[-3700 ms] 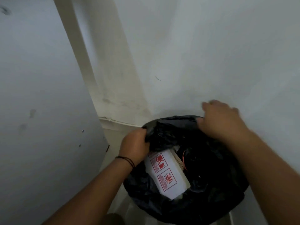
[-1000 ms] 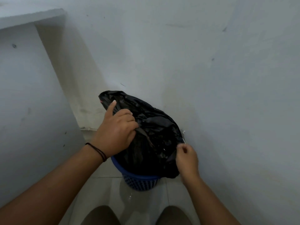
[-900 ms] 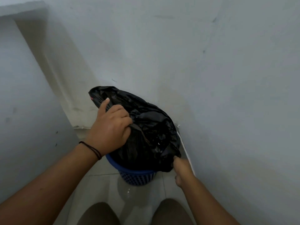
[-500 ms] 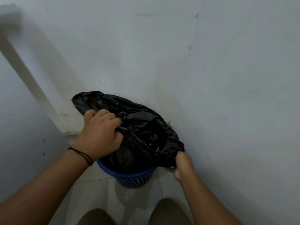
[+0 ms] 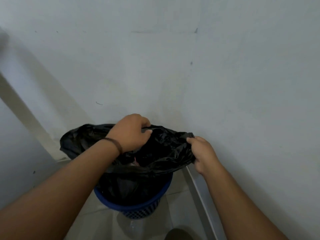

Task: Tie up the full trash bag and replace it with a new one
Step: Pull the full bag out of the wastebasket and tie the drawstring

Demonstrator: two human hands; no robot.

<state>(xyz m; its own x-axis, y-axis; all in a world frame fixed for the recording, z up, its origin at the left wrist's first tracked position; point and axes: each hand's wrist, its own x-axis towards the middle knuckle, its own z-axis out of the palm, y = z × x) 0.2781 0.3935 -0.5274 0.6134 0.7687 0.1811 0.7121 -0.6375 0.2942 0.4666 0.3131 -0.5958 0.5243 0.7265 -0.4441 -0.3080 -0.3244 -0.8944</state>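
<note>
— Pale grey painted wall fills the background, with light floor tiles below. Where is the bag?

— A crinkled black plastic trash bag sits in a round blue plastic bin with a lattice wall, which stands on the floor right against the wall. The bag's upper part is drawn up out of the bin and stretched sideways, so its long axis runs left to right, about parallel to the wall. Its mouth faces up and gapes a little in the middle, where something pale and reddish shows inside.

— And the hands?

— The left hand is at the far rim near the middle, its fingers curled round a fold of the plastic. The right hand is at the right end, fingers pinching the bag's edge. A loose flap hangs out to the left, beyond the left wrist.

— Anything else nearby?

— A dark thin band circles the left wrist. The left forearm crosses in front of the bag and hides part of it. A grey strip runs along the foot of the wall on the right. A dark rounded shape at the bottom edge is too cut off to identify.
</note>
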